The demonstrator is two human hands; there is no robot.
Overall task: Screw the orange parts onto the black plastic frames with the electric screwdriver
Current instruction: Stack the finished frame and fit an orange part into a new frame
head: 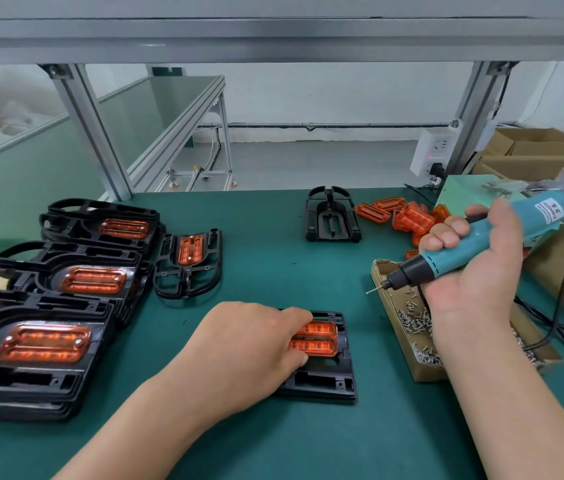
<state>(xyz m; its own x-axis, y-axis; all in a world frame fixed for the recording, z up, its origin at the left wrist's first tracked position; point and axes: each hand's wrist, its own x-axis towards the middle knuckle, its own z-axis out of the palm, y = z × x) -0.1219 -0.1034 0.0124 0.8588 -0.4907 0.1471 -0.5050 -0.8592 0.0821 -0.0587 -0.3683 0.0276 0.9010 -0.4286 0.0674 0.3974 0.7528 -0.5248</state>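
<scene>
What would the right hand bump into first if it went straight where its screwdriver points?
Probably the left hand, which rests on the orange part in the frame. The right hand aims the screwdriver that way, though depth is unclear.
</scene>
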